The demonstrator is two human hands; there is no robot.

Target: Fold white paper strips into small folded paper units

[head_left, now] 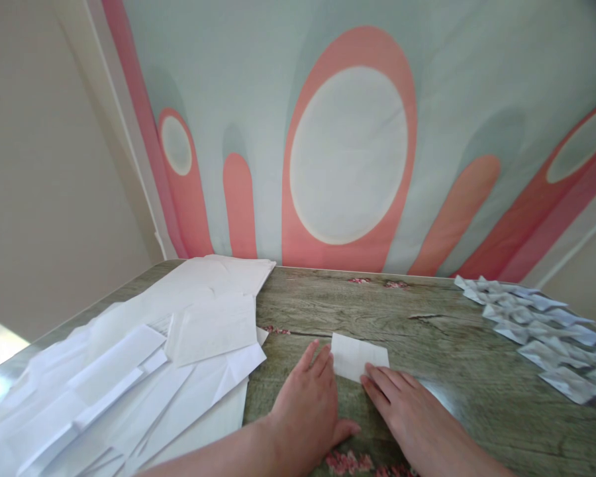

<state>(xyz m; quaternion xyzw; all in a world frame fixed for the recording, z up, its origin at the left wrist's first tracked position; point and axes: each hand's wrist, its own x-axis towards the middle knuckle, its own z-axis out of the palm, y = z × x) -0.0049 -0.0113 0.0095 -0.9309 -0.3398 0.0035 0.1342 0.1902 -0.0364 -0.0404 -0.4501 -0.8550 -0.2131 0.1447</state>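
A small white piece of paper [360,358], roughly rectangular, lies flat on the wood-patterned table in front of me. My left hand [310,404] rests beside its left edge, fingers stretched forward and the thumb pointing away to the right. The fingertips there touch or nearly touch the paper. On the paper's lower right corner lie the fingertips of my right hand [410,411], fingers extended and close together. The right thumb is hidden under that hand.
Loose white sheets and folded strips [124,377] are piled across the table's left side. Several folded white paper pieces [541,331] stand in rows at the right. Behind the table [338,305] hangs a patterned pink and grey-green backdrop [442,132].
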